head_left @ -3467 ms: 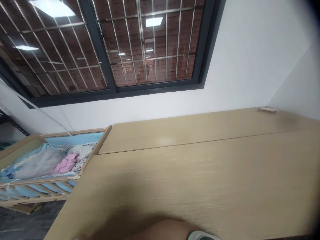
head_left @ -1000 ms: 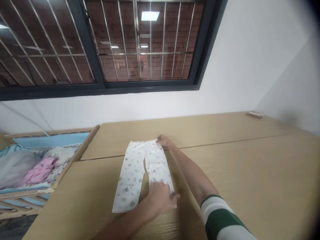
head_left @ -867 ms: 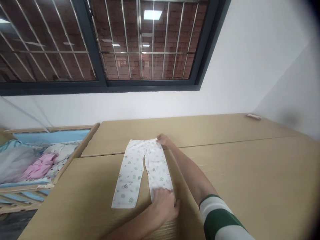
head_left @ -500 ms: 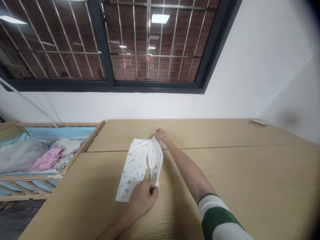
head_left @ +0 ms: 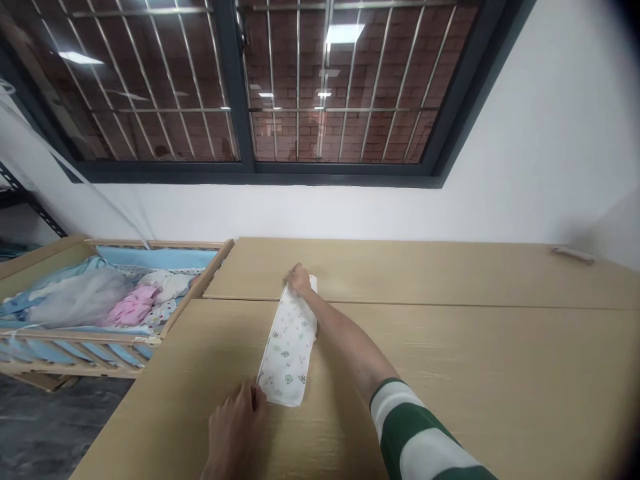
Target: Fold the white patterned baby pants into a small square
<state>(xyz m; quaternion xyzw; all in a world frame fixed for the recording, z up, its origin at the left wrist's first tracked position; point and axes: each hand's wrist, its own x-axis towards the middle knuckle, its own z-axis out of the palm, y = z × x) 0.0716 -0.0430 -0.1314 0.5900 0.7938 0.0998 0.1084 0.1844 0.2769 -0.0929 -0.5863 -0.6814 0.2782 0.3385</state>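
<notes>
Item: folded baby trousers (head_left: 287, 343), lengthwise on the table (head_left: 450, 347), left half. Your right hand (head_left: 301, 278) pinched the far end. Your left hand (head_left: 235, 427) touched the near corner; I could not tell its grip.

I see an evenly lit room. Ceiling lamps reflect as bright patches (head_left: 343, 33) in the dark window (head_left: 300, 87). Shadows on the worktop (head_left: 475, 347) are faint and soft. Left hand (head_left: 235, 427) and right hand (head_left: 300, 279) look sharp. Edges bend with wide-angle distortion; right corners go black.
</notes>
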